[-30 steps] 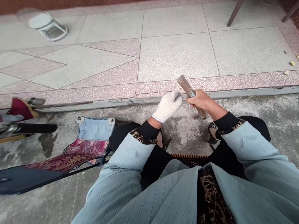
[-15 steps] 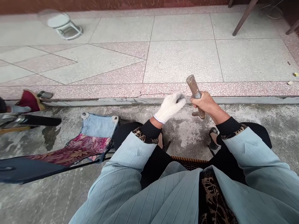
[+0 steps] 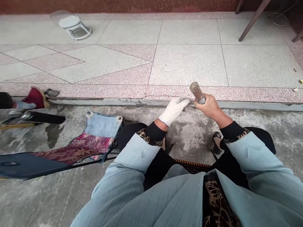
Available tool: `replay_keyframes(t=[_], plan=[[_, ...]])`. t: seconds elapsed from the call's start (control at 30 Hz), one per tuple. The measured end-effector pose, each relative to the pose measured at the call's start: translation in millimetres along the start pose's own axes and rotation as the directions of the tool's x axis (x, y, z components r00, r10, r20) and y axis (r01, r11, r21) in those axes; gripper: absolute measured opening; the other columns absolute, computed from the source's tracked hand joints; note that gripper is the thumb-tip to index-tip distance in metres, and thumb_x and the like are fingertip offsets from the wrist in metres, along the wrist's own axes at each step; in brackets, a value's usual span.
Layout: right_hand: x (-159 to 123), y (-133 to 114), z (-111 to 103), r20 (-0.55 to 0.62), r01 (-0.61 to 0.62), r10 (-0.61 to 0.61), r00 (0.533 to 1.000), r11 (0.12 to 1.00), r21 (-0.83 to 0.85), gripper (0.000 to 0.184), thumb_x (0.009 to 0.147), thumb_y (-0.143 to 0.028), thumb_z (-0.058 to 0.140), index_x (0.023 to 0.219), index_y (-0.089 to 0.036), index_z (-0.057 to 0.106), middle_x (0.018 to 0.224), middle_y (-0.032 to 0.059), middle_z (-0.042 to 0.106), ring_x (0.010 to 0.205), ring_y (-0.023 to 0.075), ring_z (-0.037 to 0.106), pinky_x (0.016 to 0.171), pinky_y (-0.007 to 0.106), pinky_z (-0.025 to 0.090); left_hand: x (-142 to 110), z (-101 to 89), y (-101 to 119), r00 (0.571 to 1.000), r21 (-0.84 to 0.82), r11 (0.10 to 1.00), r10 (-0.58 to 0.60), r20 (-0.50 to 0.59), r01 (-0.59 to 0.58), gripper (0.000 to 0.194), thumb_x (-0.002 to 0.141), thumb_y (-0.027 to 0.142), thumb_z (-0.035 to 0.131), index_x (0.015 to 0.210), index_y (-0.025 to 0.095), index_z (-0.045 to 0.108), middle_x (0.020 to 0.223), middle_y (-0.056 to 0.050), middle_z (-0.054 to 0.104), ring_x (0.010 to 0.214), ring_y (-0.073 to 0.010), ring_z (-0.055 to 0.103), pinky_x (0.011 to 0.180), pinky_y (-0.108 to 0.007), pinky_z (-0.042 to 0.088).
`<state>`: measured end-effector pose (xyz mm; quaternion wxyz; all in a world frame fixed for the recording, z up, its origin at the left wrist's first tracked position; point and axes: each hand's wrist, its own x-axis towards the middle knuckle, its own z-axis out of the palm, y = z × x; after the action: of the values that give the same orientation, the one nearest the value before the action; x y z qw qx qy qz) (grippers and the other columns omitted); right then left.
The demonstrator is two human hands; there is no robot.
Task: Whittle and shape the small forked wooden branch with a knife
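My right hand (image 3: 210,107), bare, is wrapped round a thick, worn wooden stick (image 3: 196,90). Close to my fingers, several turns of metal wire (image 3: 201,99) circle the stick. Its upper end points up and away from me, and its lower part is hidden behind my hand. My left hand (image 3: 174,110), in a white knitted glove, is held just left of the stick with thumb and fingers drawn together. What those fingers pinch, if anything, is too small to make out. Both hands are above the concrete ground, in front of the step.
A tiled step (image 3: 189,63) runs across ahead. To my left stands a folding lounger (image 3: 101,126) with denim and floral cloth. Beyond it are a person's red shoe (image 3: 38,97), a metal can (image 3: 51,92) and a black handlebar-like grip (image 3: 47,117). A white stool (image 3: 73,25) stands farther back.
The wooden stick has tilted so that its end points more towards me, and its lower part with the side peg has gone from sight. My gloved hand remains close beside it. The view has shifted.
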<state>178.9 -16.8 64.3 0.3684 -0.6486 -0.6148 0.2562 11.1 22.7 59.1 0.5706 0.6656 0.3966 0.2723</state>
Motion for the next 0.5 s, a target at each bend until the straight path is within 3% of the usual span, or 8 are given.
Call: replay_keyframes(t=[0.3, 0.4, 0.5], plan=[[2, 2, 1, 0.006, 0.030, -0.030, 1.000, 0.999, -0.024, 0.018, 0.068, -0.034, 0.059, 0.067, -0.017, 0.055, 0.061, -0.0018, 0.052, 0.060, 0.0123, 0.047, 0.058, 0.024, 0.036, 2, 5.7, -9, 0.996, -0.429, 0.899, -0.068, 0.059, 0.087, 0.020, 0.073, 0.030, 0.060, 0.082, 0.012, 0.063, 0.070, -0.003, 0.061, 0.058, -0.0089, 0.053, 0.059, -0.025, 0.045], [1, 0, 2, 0.036, -0.095, 0.093, 0.995, 0.992, 0.079, 0.017, 0.066, -0.033, 0.060, 0.069, -0.017, 0.057, 0.059, -0.0019, 0.053, 0.056, 0.0121, 0.049, 0.055, 0.024, 0.038, 3, 8.6, -11, 0.995, -0.498, 0.862, -0.083, 0.049, 0.096, 0.022, 0.066, 0.027, 0.065, 0.082, 0.012, 0.063, 0.072, -0.003, 0.062, 0.059, -0.0084, 0.053, 0.061, -0.025, 0.045], [0, -2, 3, 0.108, -0.269, 0.249, 0.962, 0.926, 0.263, 0.016, 0.065, -0.031, 0.061, 0.072, -0.017, 0.058, 0.053, -0.0031, 0.052, 0.049, 0.0114, 0.048, 0.048, 0.023, 0.038, 3, 11.5, -11, 0.998, -0.522, 0.851, -0.059, 0.001, 0.051, 0.024, 0.064, 0.026, 0.068, 0.083, 0.012, 0.063, 0.074, -0.002, 0.062, 0.062, -0.0089, 0.053, 0.062, -0.025, 0.045]])
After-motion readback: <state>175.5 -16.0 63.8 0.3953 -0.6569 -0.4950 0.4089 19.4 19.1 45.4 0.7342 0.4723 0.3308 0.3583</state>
